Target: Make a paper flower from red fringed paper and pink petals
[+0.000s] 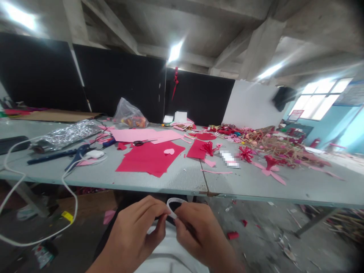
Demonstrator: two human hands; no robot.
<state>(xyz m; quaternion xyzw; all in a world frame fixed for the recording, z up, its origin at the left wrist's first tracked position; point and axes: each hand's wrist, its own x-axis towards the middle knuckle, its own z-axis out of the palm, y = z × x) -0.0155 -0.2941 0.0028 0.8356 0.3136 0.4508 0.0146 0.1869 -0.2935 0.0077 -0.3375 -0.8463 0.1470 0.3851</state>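
1. Fingers of the left hand (139,223) pinch closed on a white loop (169,203), lower centre of the frame.
2. Right hand (199,223) grips the loop's right side, thumb and fingers bent inward.
3. Over on the grey table (186,180), left of centre, red sheets (145,161) lie under a pink cutout (169,151).

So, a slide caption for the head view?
Left hand and right hand hold a looped white band at a paper-strewn table.
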